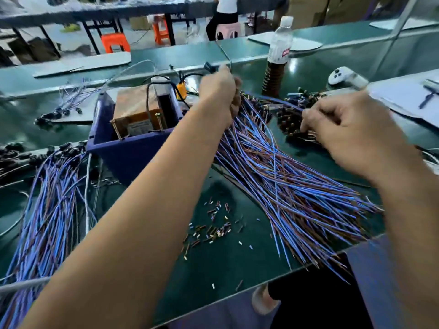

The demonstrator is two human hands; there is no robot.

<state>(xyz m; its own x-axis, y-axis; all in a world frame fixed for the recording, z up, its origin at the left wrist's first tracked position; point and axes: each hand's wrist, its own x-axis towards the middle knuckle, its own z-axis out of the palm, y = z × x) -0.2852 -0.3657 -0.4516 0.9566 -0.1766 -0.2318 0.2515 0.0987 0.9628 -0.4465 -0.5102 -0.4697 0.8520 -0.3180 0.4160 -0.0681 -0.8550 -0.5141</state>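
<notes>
Plainly, the left hand (219,90) grips the wires (285,184) by their heads, the right hand (351,131) pinches into the pile (291,117); drawing one out straight should avoid snags.

Blurred: right hand (351,131), fingertips unreadable. Buried behind left hand (217,91): top of wire bundle (297,186). Cropped by picture's left border: second bundle (47,205).

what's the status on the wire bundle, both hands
Left hand grips wire bundle at its top. Right hand curled at dark connector pile, grip unclear. Blue bin beside left forearm.
</notes>
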